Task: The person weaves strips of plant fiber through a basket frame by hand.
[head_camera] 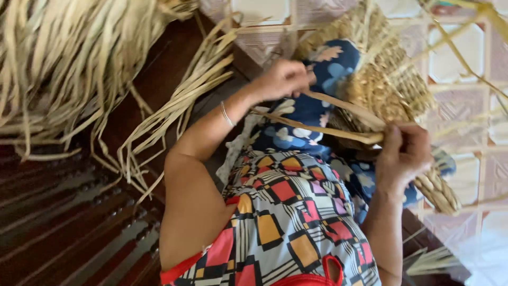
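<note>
My left hand (283, 79) is closed around pale dried leaf strands (328, 114) that stretch across my lap. Gripping the other end of those strands, my right hand (405, 153) pinches them against the edge of a partly woven straw piece (391, 87). The woven piece rests over my knees on blue flowered cloth (317, 69). A thin bangle (227, 114) circles my left wrist. My patterned shirt (286, 222) fills the lower middle.
A big heap of loose dried leaf strips (63, 63) lies at the upper left, with a smaller bundle (180, 100) trailing beside my left arm. Dark wooden slats (69, 222) are at the lower left. Patterned floor tiles (460, 58) spread to the right.
</note>
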